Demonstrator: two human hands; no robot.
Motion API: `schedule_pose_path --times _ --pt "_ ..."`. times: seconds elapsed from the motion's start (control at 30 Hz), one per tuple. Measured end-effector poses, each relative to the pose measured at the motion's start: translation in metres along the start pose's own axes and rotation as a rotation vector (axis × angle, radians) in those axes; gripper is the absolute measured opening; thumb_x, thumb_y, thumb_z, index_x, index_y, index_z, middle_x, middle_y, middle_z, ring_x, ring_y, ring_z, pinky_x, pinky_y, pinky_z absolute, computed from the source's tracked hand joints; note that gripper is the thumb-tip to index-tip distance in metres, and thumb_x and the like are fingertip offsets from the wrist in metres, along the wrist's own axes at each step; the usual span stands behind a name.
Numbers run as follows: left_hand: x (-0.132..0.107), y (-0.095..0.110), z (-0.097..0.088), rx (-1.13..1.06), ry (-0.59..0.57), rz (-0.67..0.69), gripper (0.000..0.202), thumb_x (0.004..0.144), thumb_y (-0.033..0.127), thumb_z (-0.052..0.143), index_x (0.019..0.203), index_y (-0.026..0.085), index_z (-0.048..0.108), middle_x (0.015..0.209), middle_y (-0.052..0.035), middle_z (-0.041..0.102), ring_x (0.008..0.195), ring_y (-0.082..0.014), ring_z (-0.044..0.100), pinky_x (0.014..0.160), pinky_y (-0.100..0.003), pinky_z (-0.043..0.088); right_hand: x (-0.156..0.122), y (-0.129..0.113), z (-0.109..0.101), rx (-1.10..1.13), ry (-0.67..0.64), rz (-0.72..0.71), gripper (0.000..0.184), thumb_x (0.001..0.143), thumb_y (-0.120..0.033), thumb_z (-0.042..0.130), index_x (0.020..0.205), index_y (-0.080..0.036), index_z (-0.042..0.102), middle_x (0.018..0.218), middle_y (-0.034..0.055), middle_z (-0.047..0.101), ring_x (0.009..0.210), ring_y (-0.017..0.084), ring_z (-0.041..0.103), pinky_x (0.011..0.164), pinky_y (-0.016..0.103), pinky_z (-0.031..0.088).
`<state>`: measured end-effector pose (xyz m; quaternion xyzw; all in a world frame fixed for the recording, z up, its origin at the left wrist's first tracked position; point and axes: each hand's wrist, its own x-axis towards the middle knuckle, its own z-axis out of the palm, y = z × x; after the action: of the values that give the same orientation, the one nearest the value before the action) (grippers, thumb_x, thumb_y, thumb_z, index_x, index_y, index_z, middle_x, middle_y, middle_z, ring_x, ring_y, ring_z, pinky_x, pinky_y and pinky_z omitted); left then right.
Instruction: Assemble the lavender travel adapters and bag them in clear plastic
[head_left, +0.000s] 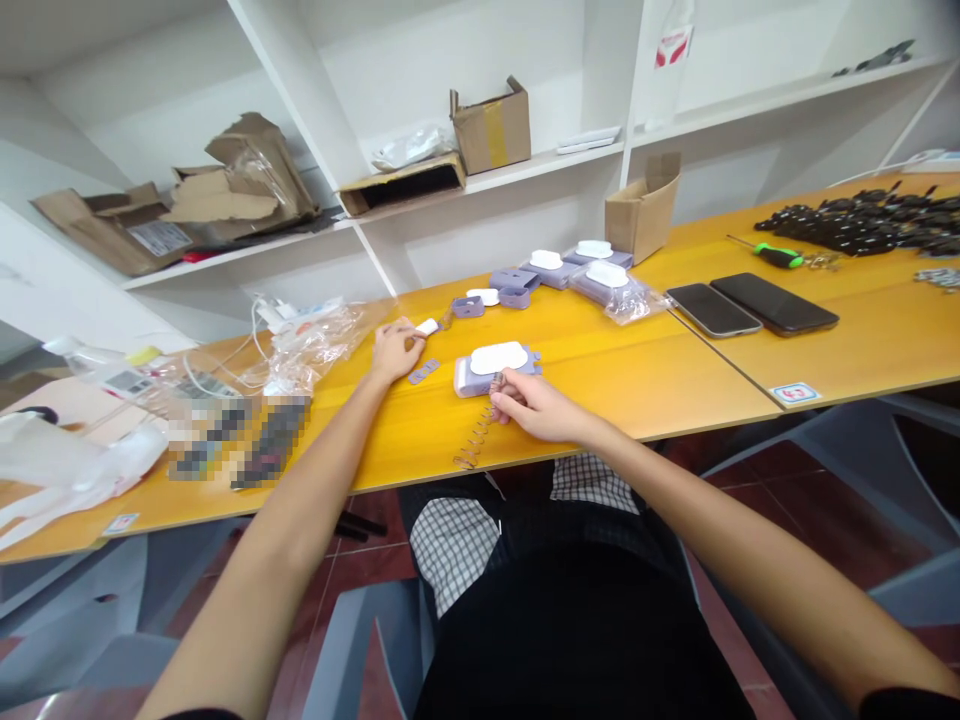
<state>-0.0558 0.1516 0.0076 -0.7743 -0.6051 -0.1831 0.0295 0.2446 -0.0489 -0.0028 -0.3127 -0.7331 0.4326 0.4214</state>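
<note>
right hand (pixel 536 408) pinching the top of a coiled spring (pixel 478 432) against the purple unit (pixel 495 368) near the table's (pixel 675 380) front edge, steadying it, left hand (pixel 395 350) closed on a small white piece (pixel 427 326) just beyond.

- Table (pixel 675 370): orange-yellow.
- Device (pixel 495 368): lilac body, white oval top.
- Spring (pixel 474 440): coppery brown coil.
- Small part (pixel 427 326): white.
- Flat piece (pixel 423 372): grey-lilac.
- Screwdriver (pixel 776 255): green and black handle.
- Phones (pixel 750 305): black.
- Boxes (pixel 491 125): brown cardboard.
- Shelves (pixel 540 165): white.
- Cloth (pixel 450 550): black-and-white check.
</note>
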Motion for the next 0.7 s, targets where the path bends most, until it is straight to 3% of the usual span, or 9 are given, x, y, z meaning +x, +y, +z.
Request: schedule_pose_path --times 0.1,0.2,0.33,0.43,0.53,0.7 --pt "-0.010 0.007 0.000 -0.062 0.001 0.140 0.038 0.095 0.042 0.051 0.113 0.021 0.078 0.145 -0.0112 0.062 0.145 -0.0316 0.045 0.125 -0.055 0.029 0.000 0.002 0.000 -0.013 0.014 -0.006 0.014 0.104 -0.033 0.051 0.093 -0.024 0.048 0.086 0.0035 0.070 0.076 0.018 0.069 0.075 0.036 0.056" --pt "-0.024 0.018 -0.005 -0.146 0.004 0.214 0.036 0.094 0.040 0.056 0.111 0.019 0.079 0.157 -0.0114 0.052 0.152 -0.0326 0.039 0.126 -0.051 0.031 0.000 0.002 -0.001 -0.027 0.049 -0.004 0.016 0.104 -0.035 0.051 0.093 -0.025 0.046 0.088 0.0040 0.072 0.077 0.019 0.070 0.079 0.038 0.056" --pt "-0.044 0.030 -0.025 -0.232 0.083 0.189 0.033 0.097 0.038 0.055 0.110 0.020 0.079 0.158 -0.0111 0.052 0.152 -0.0326 0.041 0.126 -0.051 0.032 0.000 0.000 -0.002 0.021 0.138 0.037 0.012 0.106 -0.034 0.044 0.098 -0.026 0.040 0.083 0.0026 0.073 0.076 0.019 0.072 0.082 0.039 0.055" --pt "-0.068 0.031 -0.038 -0.268 0.135 0.157 0.032 0.097 0.039 0.056 0.110 0.020 0.077 0.146 -0.0126 0.062 0.140 -0.0320 0.055 0.122 -0.052 0.038 0.001 0.000 -0.002 0.066 0.199 0.050 0.005 0.104 -0.030 0.043 0.103 -0.027 0.038 0.080 -0.0001 0.073 0.068 0.018 0.070 0.077 0.037 0.055" --pt "-0.104 0.031 -0.039 -0.290 0.012 0.189 0.033 0.095 0.044 0.060 0.115 0.021 0.074 0.130 -0.0112 0.072 0.126 -0.0306 0.065 0.117 -0.051 0.044 0.001 0.001 -0.001 0.085 0.222 0.056 0.007 0.101 -0.028 0.044 0.105 -0.027 0.038 0.081 -0.0006 0.072 0.066 0.017 0.068 0.077 0.037 0.055" --pt "-0.155 0.046 -0.036 -0.303 -0.089 0.250 0.028 0.097 0.041 0.059 0.116 0.026 0.073 0.143 -0.0084 0.065 0.134 -0.0305 0.060 0.120 -0.055 0.039 0.002 0.001 -0.001 0.106 0.175 0.041 0.017 0.099 -0.028 0.044 0.116 -0.025 0.040 0.075 -0.0033 0.066 0.062 0.016 0.061 0.073 0.035 0.052"
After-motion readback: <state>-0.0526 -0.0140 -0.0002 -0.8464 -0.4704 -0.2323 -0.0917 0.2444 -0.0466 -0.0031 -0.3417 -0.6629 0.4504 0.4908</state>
